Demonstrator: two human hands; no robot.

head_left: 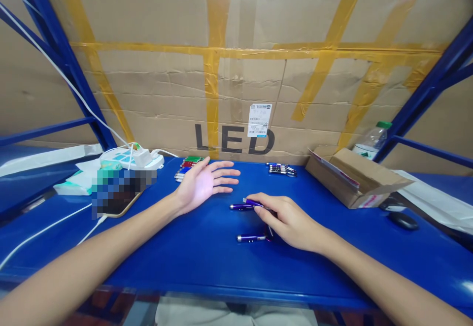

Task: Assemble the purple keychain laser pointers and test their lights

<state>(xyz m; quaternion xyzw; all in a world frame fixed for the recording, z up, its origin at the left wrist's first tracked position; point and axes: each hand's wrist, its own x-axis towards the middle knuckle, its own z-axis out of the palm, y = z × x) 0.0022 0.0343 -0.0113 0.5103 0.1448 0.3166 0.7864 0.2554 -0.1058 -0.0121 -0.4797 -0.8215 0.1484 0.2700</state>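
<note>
My right hand (293, 220) pinches a small purple penlight (251, 201) between thumb and fingers, its tip pointing left. Just beneath it is a second purple penlight (240, 207), partly covered by my fingers; whether I hold it too I cannot tell. A third purple penlight (251, 238) with a dark strap lies on the blue table (207, 262), nearer to me. My left hand (203, 183) is held palm up with fingers spread, nothing in it, and a pale violet glow falls on its palm. Behind it lies a row of coloured penlights (192, 160), partly hidden by the hand.
Several dark and blue penlights (281, 169) lie at the back. An open cardboard box (354, 176), a bottle (372, 141) and a black mouse (403, 220) are at right. A phone (121, 200), tissue pack (74, 183) and power strip (153, 160) with cables are at left. Cardboard (166, 94) walls the back.
</note>
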